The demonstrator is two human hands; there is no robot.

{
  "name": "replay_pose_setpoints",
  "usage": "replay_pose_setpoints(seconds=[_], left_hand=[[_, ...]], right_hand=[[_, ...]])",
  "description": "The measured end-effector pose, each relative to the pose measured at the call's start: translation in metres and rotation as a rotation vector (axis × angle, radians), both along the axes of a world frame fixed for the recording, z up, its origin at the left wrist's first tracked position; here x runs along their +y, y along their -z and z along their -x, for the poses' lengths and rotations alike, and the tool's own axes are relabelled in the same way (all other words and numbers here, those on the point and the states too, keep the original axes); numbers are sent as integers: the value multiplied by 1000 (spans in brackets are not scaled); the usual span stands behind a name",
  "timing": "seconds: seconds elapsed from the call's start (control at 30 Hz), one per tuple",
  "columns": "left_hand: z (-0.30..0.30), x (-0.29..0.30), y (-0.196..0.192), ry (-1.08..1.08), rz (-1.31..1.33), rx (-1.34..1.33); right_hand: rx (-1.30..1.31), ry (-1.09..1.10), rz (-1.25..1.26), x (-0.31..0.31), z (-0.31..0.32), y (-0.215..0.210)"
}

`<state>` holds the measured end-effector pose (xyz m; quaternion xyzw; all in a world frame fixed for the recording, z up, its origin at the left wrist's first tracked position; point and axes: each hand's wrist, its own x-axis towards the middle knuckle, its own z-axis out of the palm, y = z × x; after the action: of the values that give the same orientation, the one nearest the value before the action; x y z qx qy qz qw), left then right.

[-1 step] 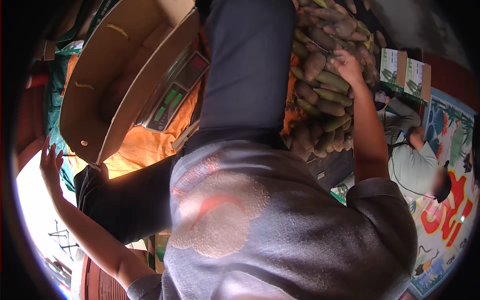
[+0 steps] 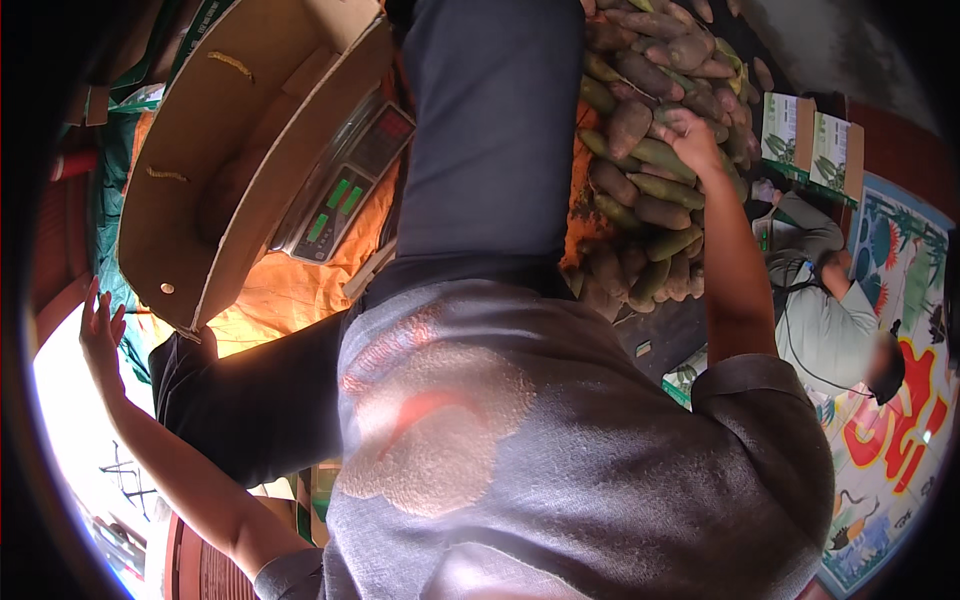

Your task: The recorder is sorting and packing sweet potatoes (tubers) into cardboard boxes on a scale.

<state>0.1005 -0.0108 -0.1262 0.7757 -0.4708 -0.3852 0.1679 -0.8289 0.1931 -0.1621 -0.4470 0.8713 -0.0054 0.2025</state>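
Observation:
My left hand (image 2: 102, 335) is raised at the left, beside the near corner of a large open cardboard box (image 2: 235, 215). Its fingers are apart and hold nothing. On the right, my right hand (image 2: 690, 140) reaches over a heap of long, plump produce (image 2: 668, 190), some green and some purplish-brown, much like sweet potatoes; the exact kind is unclear. The fingers of that hand are bent but apart, close to or touching the pieces, with nothing plainly gripped. Under the box is a digital scale (image 2: 335, 215) with lit green digits. The box's bottom is in shadow.
Orange sheeting (image 2: 290, 300) lies below the scale. My dark-trousered leg (image 2: 490, 130) separates box and heap. Printed cartons (image 2: 830, 150) stand at the right, near another person in a pale top (image 2: 830, 320). A colourful patterned panel (image 2: 895, 400) fills the far right.
My right hand has shifted very slightly over the heap, and its fingers look more bent. The left hand is almost where it was.

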Motion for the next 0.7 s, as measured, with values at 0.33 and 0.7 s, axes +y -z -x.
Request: replay_pose_setpoints(seconds=[0.33,0.7], left_hand=[[-58,57,-10,-119,-37,-71],[-28,98,-12,-273,-32,33]], right_hand=[[272,-48,-565,137,18,110],[705,-326,-791,180,31,146]])
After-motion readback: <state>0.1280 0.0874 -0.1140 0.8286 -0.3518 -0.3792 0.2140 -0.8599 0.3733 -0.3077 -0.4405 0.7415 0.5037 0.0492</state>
